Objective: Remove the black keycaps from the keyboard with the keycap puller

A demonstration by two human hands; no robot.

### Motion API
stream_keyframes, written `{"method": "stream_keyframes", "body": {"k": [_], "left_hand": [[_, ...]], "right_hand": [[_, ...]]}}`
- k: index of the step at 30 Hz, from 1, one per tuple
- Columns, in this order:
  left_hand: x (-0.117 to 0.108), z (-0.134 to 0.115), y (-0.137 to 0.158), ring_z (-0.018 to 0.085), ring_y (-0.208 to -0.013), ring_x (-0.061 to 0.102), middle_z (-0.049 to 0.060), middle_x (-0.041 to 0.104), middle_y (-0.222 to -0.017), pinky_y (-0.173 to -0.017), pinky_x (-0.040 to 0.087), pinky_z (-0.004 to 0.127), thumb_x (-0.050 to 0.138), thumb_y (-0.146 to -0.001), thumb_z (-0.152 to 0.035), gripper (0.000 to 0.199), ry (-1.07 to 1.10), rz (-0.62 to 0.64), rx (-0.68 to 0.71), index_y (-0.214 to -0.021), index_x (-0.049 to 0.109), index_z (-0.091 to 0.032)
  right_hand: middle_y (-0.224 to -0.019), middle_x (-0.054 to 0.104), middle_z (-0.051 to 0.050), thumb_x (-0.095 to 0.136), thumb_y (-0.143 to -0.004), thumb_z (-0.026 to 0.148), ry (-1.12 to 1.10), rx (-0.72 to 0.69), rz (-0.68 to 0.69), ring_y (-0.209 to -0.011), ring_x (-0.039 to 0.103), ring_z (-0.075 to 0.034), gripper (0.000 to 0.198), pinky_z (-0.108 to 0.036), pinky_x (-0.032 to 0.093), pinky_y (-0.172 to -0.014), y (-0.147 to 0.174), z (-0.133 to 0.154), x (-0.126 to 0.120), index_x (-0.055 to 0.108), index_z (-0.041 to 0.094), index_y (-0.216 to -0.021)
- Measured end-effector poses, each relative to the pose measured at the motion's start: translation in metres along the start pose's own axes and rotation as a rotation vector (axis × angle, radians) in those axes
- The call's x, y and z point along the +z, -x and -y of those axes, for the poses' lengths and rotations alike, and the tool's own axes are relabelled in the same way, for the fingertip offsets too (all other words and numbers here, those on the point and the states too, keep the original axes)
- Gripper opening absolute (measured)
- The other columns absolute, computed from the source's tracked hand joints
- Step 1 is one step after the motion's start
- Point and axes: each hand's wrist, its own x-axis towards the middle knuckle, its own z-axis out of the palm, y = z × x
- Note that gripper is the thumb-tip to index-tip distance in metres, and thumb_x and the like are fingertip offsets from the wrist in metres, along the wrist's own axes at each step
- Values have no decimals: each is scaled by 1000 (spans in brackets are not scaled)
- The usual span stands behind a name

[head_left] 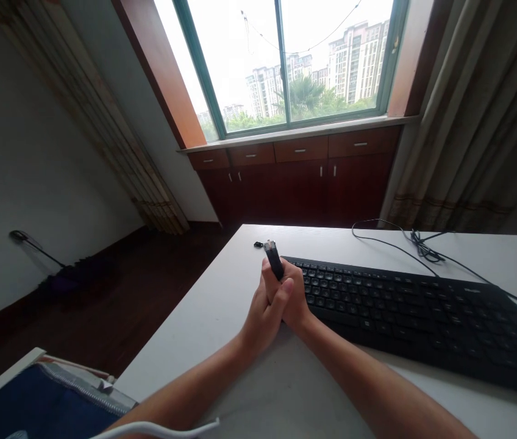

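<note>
My left hand [261, 314] and my right hand [294, 299] are clasped together above the white table, fingers closed around each other. Out of the top of the clasp rises a slim black tool with a metal tip [274, 261], pointing up and away from me. Its lower part is hidden inside the hands, and its exact kind cannot be made out. A small black piece [258, 244] lies on the table just beyond and left of the tip. The black keyboard [377, 299] stretches to the right, its left end partly behind my right hand.
The white table [194, 311] has its left edge beside my left forearm. Thin black cables [423, 247] lie behind the keyboard. A white curved tube [162, 430] and a dark blue zipped fabric item [34, 402] are at lower left. A wooden cabinet [295, 189] stands under the window.
</note>
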Motion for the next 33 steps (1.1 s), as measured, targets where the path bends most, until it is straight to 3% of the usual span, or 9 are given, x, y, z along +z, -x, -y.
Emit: {"method": "stream_keyframes", "body": {"k": [8,12,16,21,24,29,33], "left_hand": [[-2,0,4,32,-128,57,12,63,-135,-112,44,46,50,-103,-47,53,-18,40,22,-146,48,-17],[-7,1,-1,33,-127,57,14,61,-136,-111,45,44,52,-101,-49,54,-29,83,42,-144,48,-16],[-26,5,-15,29,-113,64,13,65,-127,-103,50,42,54,-99,-51,52,-41,263,134,-138,51,-17],[-53,10,-32,30,-121,61,13,64,-132,-107,48,45,77,-84,-46,63,-361,412,298,-137,55,-21],[-59,12,-37,28,-117,63,11,68,-125,-104,50,43,79,-84,-43,49,-453,447,375,-127,65,-24],[-63,13,-40,23,-104,65,8,73,-108,-96,53,40,75,-90,-38,24,-469,468,452,-109,76,-25],[-65,15,-41,21,-94,67,8,74,-99,-85,55,35,74,-90,-41,22,-409,426,422,-104,78,-23]], "right_hand": [[-58,33,5,58,-90,28,-9,-87,5,-55,28,-10,34,-27,27,-49,3,6,-2,35,23,-64],[-58,34,5,58,-92,38,-58,6,-29,-55,30,-10,40,-26,26,-48,1,5,-2,36,22,-63],[-53,37,6,63,-89,50,-225,127,-112,-49,31,-10,44,-25,27,-45,-6,1,-1,41,23,-62],[-45,28,11,71,-83,47,-574,263,-191,-39,22,-6,51,-23,22,-39,-23,6,-11,34,24,-57],[-45,29,11,72,-82,41,-716,289,-190,-37,20,-5,49,-22,19,-37,-34,13,-23,34,23,-58],[-45,30,11,72,-81,35,-746,272,-247,-37,20,-5,42,-22,17,-35,-44,18,-39,37,22,-60],[-44,31,11,70,-79,34,-723,282,-277,-36,21,-5,39,-22,18,-34,-48,14,-45,38,22,-61]]}}
